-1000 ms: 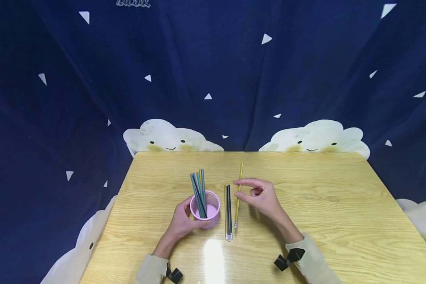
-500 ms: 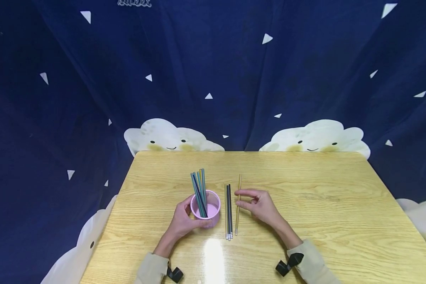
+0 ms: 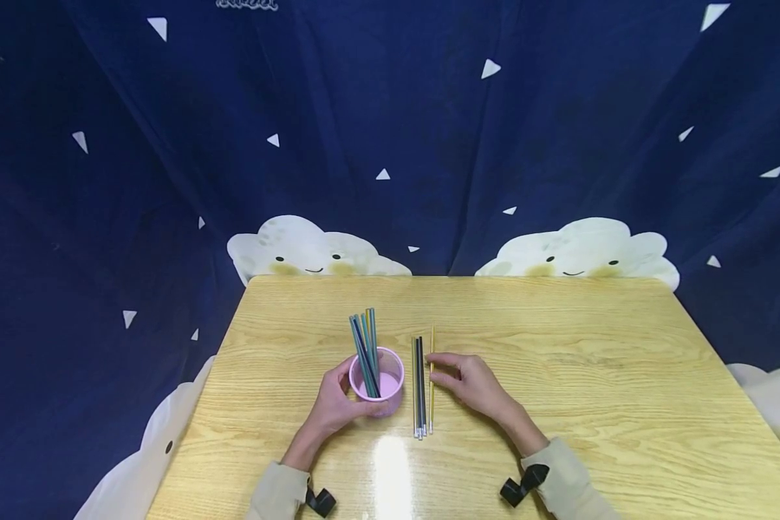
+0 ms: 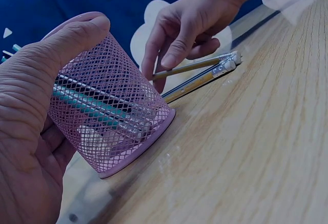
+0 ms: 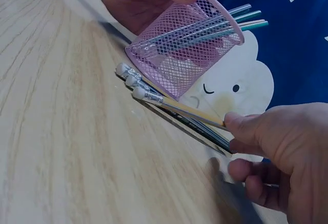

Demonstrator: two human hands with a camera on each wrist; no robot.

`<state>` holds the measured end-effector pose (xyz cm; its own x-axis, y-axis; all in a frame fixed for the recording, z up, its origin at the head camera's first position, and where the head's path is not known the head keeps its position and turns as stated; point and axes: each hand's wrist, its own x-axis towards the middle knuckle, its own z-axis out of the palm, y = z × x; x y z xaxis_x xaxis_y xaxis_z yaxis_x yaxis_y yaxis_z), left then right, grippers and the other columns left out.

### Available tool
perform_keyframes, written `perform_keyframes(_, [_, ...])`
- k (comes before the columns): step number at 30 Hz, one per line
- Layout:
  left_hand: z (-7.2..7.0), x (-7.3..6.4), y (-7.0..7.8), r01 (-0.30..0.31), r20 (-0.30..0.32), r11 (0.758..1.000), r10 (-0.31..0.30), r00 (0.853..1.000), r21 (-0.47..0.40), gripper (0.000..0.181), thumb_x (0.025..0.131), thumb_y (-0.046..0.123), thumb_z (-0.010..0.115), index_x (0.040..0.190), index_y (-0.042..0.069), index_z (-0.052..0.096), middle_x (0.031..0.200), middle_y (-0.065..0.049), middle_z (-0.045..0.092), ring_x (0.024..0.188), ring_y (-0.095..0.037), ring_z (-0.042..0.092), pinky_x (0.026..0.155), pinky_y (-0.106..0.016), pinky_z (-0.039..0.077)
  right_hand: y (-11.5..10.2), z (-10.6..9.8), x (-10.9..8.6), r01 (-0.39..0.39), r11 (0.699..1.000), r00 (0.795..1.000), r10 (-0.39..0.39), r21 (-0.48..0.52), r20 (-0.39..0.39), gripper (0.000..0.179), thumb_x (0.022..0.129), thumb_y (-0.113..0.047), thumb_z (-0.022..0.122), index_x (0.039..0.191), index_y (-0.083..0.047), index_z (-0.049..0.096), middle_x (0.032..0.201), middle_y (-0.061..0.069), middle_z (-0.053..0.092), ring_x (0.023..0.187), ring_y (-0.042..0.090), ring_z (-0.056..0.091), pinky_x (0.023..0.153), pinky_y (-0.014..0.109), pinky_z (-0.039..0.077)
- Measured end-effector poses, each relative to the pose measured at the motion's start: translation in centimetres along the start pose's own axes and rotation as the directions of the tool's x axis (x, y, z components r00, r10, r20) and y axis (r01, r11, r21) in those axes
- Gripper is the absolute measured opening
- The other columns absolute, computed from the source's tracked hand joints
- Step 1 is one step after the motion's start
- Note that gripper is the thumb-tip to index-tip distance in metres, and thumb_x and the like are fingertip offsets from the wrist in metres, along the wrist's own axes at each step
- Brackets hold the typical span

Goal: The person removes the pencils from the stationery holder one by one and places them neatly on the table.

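Separating cup (image 3: pixel 395 375), held pencil (image 3: pixel 432 404): dark pencils (image 3: pixel 421 383)

Pink diamond-mesh cup (image 4: pixel 105 93) — yellow pencil (image 5: pixel 193 112)

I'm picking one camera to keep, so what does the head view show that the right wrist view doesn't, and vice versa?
Only the head view shows both beige sleeves and the white lettering on the blue backdrop.

Only the right wrist view clearly shows the mesh weave of the pink cup and white eraser tips up close.

Both show the left hand holding that cup, several pencils leaning in it, and the right hand holding a yellow pencil.
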<state>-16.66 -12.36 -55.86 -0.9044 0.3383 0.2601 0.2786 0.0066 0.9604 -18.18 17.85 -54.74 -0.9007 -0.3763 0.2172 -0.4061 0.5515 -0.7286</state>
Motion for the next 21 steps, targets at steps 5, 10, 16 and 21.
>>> perform_keyframes(5, [-0.01, -0.06, 0.22, 0.019, -0.002, 1.0, -0.019, 1.0, -0.001, 0.085, 0.065, 0.005, 0.098, 0.142, 0.004, 0.061, 0.136, -0.023, 0.066, 0.122, -0.029, 0.064, 0.108, -0.033, 0.051, -0.18, 0.04, -0.12, -0.002, 0.995, 1.0, 0.003, -0.1, 0.012, 0.036, 0.094, -0.025, 0.079, 0.129, -0.017, 0.075, 0.127, 0.001, 0.075, 0.119, 0.022, 0.07, 0.103, 0.043, 0.057])
perform_keyframes(10, [0.0, -0.09, 0.39, 0.027, -0.002, 1.0, -0.027, 1.0, -0.003, 0.087, 0.065, 0.004, 0.097, 0.143, 0.002, 0.059, 0.136, -0.023, 0.066, 0.122, -0.031, 0.064, 0.107, -0.033, 0.052, -0.4, -0.04, -0.24, 0.035, 0.986, 0.999, -0.034, -0.161, 0.01, 0.037, 0.093, -0.028, 0.08, 0.128, -0.018, 0.075, 0.125, 0.0, 0.076, 0.117, 0.021, 0.071, 0.1, 0.044, 0.058])
perform_keyframes(16, [0.06, -0.04, 0.29, 0.007, 0.008, 1.0, -0.007, 1.0, -0.007, 0.085, 0.066, 0.004, 0.097, 0.143, 0.001, 0.06, 0.136, -0.023, 0.066, 0.124, -0.038, 0.063, 0.107, -0.03, 0.052, -0.35, -0.02, -0.44, 0.038, 0.983, 0.999, -0.034, -0.182, 0.026, 0.038, 0.094, -0.033, 0.079, 0.129, -0.019, 0.075, 0.127, 0.0, 0.075, 0.118, 0.023, 0.071, 0.1, 0.046, 0.058])
perform_keyframes(21, [0.07, 0.02, 0.17, -0.007, 0.009, 1.0, 0.007, 1.0, -0.003, 0.084, 0.067, 0.004, 0.097, 0.142, 0.001, 0.06, 0.135, -0.022, 0.066, 0.123, -0.038, 0.063, 0.107, -0.029, 0.052, -0.31, 0.01, -0.47, 0.032, 0.982, 0.999, -0.028, -0.186, 0.024, 0.038, 0.094, -0.034, 0.079, 0.128, -0.02, 0.075, 0.127, 0.0, 0.075, 0.118, 0.023, 0.071, 0.1, 0.047, 0.058])
